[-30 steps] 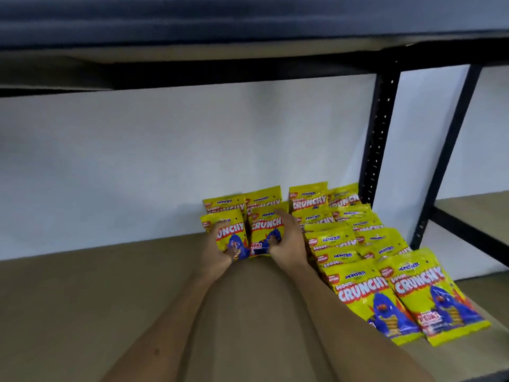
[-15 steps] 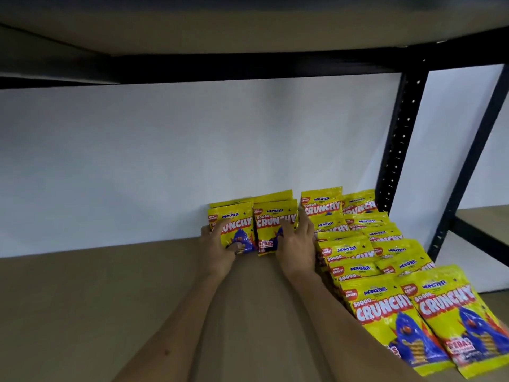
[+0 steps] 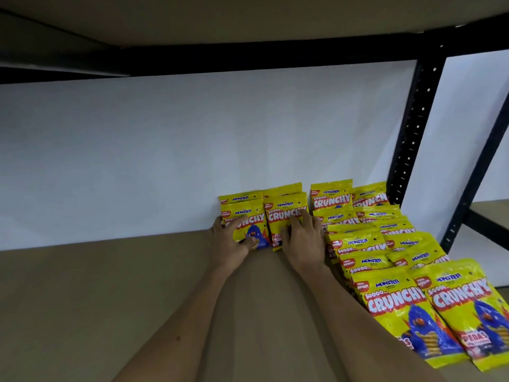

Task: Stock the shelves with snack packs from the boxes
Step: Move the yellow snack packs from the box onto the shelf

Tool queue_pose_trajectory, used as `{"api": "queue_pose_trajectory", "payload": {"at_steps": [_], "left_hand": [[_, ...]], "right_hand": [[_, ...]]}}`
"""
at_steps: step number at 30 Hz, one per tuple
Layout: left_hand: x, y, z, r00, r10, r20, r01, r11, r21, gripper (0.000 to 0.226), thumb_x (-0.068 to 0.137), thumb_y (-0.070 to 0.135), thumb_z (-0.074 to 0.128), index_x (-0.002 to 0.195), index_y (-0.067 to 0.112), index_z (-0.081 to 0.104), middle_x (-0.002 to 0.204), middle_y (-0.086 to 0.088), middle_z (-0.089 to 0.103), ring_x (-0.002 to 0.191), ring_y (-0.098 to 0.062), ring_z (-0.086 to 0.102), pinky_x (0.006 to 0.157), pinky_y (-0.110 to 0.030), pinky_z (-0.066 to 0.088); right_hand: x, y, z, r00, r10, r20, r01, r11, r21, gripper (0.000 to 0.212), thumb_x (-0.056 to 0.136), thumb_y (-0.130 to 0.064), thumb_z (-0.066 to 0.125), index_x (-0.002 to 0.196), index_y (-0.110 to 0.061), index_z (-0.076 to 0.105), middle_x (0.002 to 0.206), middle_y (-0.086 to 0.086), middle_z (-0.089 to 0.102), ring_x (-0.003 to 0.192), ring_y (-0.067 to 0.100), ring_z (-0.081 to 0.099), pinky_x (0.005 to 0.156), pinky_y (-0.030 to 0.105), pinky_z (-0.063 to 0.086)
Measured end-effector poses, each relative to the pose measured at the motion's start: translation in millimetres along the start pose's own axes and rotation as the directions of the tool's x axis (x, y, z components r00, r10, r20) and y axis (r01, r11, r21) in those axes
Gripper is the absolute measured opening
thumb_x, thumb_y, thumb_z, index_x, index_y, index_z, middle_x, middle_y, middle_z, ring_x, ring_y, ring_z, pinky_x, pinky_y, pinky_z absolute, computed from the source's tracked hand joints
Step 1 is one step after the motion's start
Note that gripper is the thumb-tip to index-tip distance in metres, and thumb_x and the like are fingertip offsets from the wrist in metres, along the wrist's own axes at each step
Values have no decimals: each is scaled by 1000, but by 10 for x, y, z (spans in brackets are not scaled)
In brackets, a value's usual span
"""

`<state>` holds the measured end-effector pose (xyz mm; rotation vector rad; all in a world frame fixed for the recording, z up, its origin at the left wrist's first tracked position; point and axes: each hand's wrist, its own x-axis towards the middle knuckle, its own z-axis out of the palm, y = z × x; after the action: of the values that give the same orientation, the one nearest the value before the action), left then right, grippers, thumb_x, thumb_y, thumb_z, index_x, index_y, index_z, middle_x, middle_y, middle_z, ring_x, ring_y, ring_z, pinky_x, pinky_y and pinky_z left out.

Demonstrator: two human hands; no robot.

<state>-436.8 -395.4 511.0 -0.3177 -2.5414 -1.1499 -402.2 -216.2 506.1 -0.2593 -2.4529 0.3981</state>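
Two yellow "Crunchy" snack packs stand upright at the back of the brown shelf [image 3: 115, 293], leaning on two more packs against the white wall. My left hand [image 3: 230, 244] holds the left snack pack [image 3: 249, 226] by its left edge, thumb on its lower front. The fingers of my right hand [image 3: 303, 239] lie straight and flat on the front of the right snack pack [image 3: 285, 212]. To the right, several more packs [image 3: 358, 244] lie in two overlapping rows running toward me, ending in two large near packs [image 3: 429, 312].
A black perforated upright [image 3: 413, 133] stands behind the rows at the right. The shelf above [image 3: 192, 20] hangs low overhead. Bare brown board stretches left of my hands. Another shelf bay [image 3: 493, 213] shows at the far right.
Both hands have pushed the two packs back and stood them upright against the packs at the wall. The right hand's fingers have flattened on its pack. The camera has moved closer.
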Motion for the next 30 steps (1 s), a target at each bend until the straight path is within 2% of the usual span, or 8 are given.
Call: {"api": "queue_pose_trajectory", "payload": {"at_steps": [5, 8, 10, 15, 19, 22, 26, 30], "left_hand": [[20, 24, -70, 999, -28, 20, 30, 995, -95, 56, 77, 48, 67, 128, 51, 46, 140, -6, 41, 130, -24, 43, 101, -45, 47], [-53, -26, -193, 1000, 2, 26, 1, 994, -107, 52, 81, 28, 70, 129, 30, 52, 125, -4, 53, 115, -20, 55, 97, -34, 49], [-159, -61, -266, 999, 7, 40, -3, 996, -91, 47, 82, 14, 68, 127, 22, 55, 122, -3, 59, 111, -18, 58, 94, -27, 47], [-499, 40, -500, 991, -2, 135, -10, 996, 93, 39, 84, 13, 63, 122, 17, 65, 119, -4, 67, 111, -22, 61, 89, -22, 42], [-992, 100, -716, 963, 82, 256, -134, 972, 195, 31, 88, 21, 58, 117, 14, 68, 119, -8, 67, 111, -26, 60, 95, -28, 44], [-1405, 84, -925, 940, 152, 307, -245, 924, 293, 34, 91, 32, 47, 114, 16, 67, 118, -7, 65, 109, -28, 58, 93, -37, 47], [-1945, 152, -1312, 933, 271, 236, -348, 846, 404, 36, 94, 34, 37, 108, 15, 64, 114, -6, 63, 107, -28, 56, 87, -39, 47], [-2755, -52, -1507, 851, 498, 168, -512, 714, 478, 52, 91, 36, 48, 137, 12, 50, 145, -13, 45, 136, -30, 39, 110, -48, 33]], "right_hand": [[60, 17, -37, 992, -34, -118, 41, 997, 60, 35, 89, -24, 58, 116, -3, 65, 128, 23, 58, 124, 43, 50, 97, 54, 47], [15, -70, -82, 990, -67, -123, 77, 994, 77, 32, 87, -24, 57, 109, -2, 66, 119, 20, 63, 115, 40, 56, 90, 51, 51], [-111, -106, -116, 993, -77, -90, 84, 993, 79, 29, 84, -17, 65, 109, -2, 66, 117, 19, 64, 111, 39, 57, 85, 50, 53], [-389, -144, -398, 997, -58, 48, 56, 998, 33, 31, 82, -15, 57, 108, -2, 66, 111, 20, 64, 105, 40, 57, 83, 46, 51], [-805, -106, -695, 981, -50, 189, 55, 998, -17, 33, 84, -26, 42, 102, -10, 66, 110, 12, 66, 98, 36, 59, 79, 38, 52], [-1232, -206, -1005, 961, -47, 272, 50, 999, -2, 36, 89, -22, 53, 123, -13, 61, 124, 14, 63, 104, 38, 61, 86, 41, 52], [-1772, -554, -1279, 990, -89, 105, 84, 995, 47, 40, 93, -34, 42, 118, -15, 67, 124, 6, 66, 113, 31, 61, 91, 39, 44], [-2652, -754, -1293, 990, -144, -13, 144, 979, 147, 43, 95, -27, 48, 135, -12, 56, 146, 8, 47, 139, 27, 38, 110, 42, 32]]}}
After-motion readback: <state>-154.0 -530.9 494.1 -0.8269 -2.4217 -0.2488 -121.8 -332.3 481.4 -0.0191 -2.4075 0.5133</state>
